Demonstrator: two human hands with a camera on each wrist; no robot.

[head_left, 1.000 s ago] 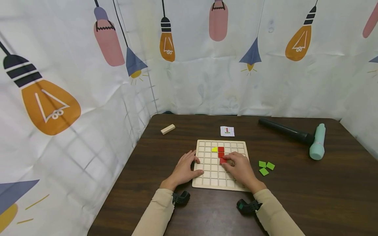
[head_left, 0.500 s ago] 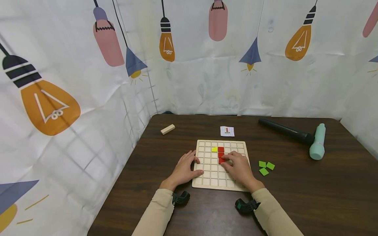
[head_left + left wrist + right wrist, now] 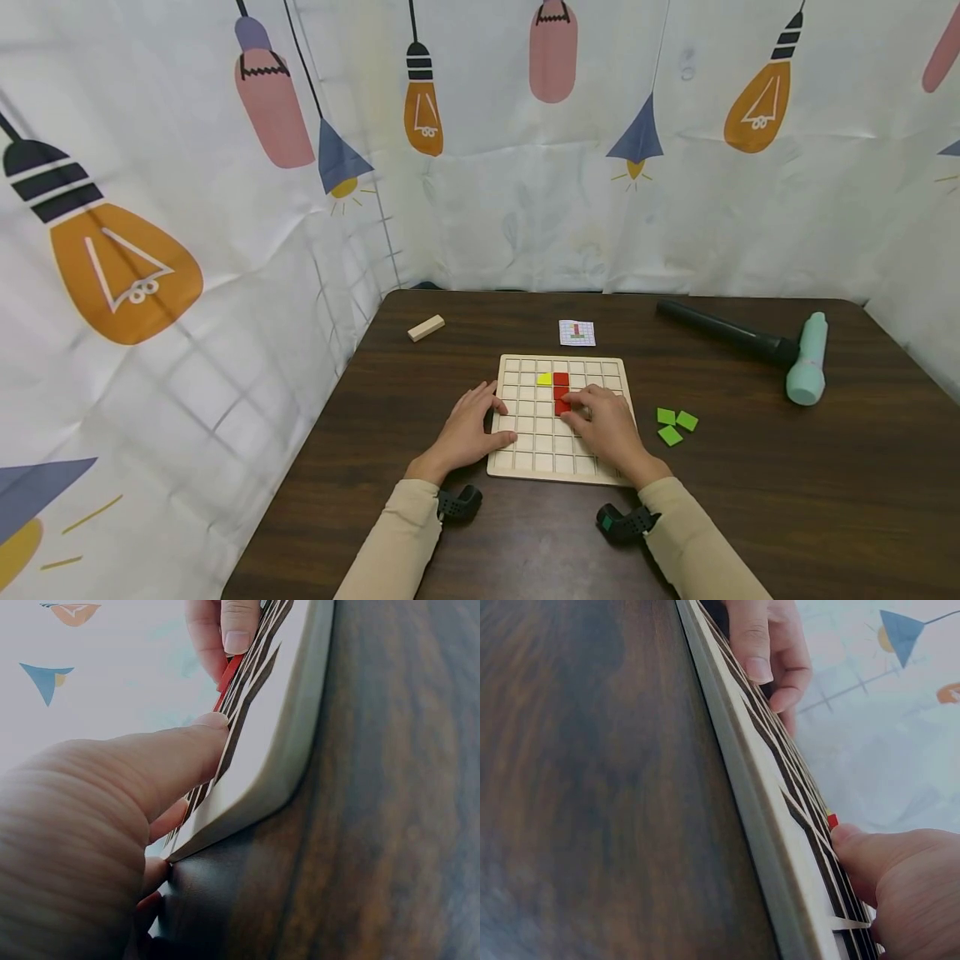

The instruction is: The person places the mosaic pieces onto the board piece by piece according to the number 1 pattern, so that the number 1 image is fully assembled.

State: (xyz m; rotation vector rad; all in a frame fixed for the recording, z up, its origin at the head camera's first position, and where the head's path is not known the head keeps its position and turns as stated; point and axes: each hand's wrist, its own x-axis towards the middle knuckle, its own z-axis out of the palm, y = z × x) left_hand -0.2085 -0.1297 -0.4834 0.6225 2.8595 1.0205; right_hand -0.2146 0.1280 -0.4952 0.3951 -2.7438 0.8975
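A pale wooden grid board [image 3: 543,446] lies flat on the dark table. Two red square tiles [image 3: 561,392] and one yellow tile [image 3: 544,379] sit in its upper cells. My right hand [image 3: 609,427] pinches a third red tile [image 3: 561,408] between thumb and fingers, directly below the other reds; the fingers partly cover it. In the right wrist view, a red edge [image 3: 832,820] shows at the thumb tip. My left hand [image 3: 467,427] rests at the board's left edge, thumb on the surface and fingers loosely spread along the side.
Several green tiles [image 3: 670,426] lie right of the board. Behind it is a small printed grid card [image 3: 577,333]. A wooden block [image 3: 426,328] sits at the back left. A black tube-shaped object [image 3: 723,331] and a mint-green bottle-like object [image 3: 807,362] lie at the back right.
My right hand has shifted slightly left, bringing the third red tile from a little askew into line with the red column. The left hand stays where it was.
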